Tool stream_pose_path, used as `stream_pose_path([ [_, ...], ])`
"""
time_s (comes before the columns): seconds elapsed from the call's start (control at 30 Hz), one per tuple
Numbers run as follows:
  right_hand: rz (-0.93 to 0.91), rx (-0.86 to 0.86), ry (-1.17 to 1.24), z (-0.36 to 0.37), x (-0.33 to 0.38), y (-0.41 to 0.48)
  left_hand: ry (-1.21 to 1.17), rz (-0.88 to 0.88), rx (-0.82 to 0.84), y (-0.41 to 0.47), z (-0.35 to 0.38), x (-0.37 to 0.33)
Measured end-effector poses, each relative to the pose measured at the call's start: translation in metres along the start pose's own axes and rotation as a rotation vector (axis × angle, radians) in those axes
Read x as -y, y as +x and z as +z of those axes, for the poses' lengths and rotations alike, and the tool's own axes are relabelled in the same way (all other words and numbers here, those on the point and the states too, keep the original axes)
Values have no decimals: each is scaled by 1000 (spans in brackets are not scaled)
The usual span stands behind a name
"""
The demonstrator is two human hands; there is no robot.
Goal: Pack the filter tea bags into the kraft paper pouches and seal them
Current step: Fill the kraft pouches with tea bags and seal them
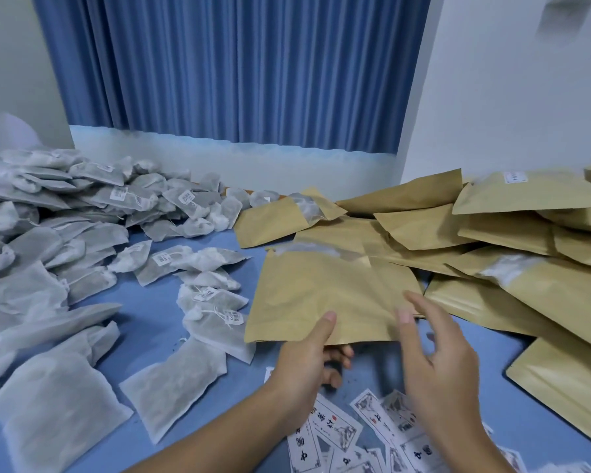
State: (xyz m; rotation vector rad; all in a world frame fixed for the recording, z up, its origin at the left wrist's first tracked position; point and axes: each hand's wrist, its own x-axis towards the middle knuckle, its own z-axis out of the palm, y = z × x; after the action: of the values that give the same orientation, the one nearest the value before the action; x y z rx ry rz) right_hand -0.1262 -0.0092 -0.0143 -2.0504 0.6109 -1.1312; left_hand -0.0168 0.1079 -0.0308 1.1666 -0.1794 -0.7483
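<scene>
Pouch (331, 291) held mid-table (157, 295), window strip at its far end; can't tell what's inside. Left hand (304, 356) pinches its near edge, thumb (325, 324) on top, fingers curled underneath. Right hand (437, 356) at the pouch's near right corner, fingers spread, gripping nothing; contact unclear. Tea bags (65, 216) heaped loose at left. Pouch pile (492, 233) at right, a couple showing whitish fill through their windows. Labels (382, 428) scattered near, under the wrists.
</scene>
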Motion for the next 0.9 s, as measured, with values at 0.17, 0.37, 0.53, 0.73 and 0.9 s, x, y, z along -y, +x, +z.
stream_pose_path([
  [0.17, 524, 208, 433, 0, -6, 6, 62, 16, 45, 2, -3, 5],
  [0.37, 455, 277, 628, 3, 0, 0, 38, -28, 115, -4, 2, 13],
  [0.53, 495, 286, 672, 7, 0, -7, 25, -56, 96, -7, 3, 16],
  [0.73, 398, 208, 709, 10, -2, -11, 82, -12, 91, -9, 5, 7],
  [0.9, 428, 189, 774, 16, -1, -14, 65, 43, 71, -8, 4, 10],
])
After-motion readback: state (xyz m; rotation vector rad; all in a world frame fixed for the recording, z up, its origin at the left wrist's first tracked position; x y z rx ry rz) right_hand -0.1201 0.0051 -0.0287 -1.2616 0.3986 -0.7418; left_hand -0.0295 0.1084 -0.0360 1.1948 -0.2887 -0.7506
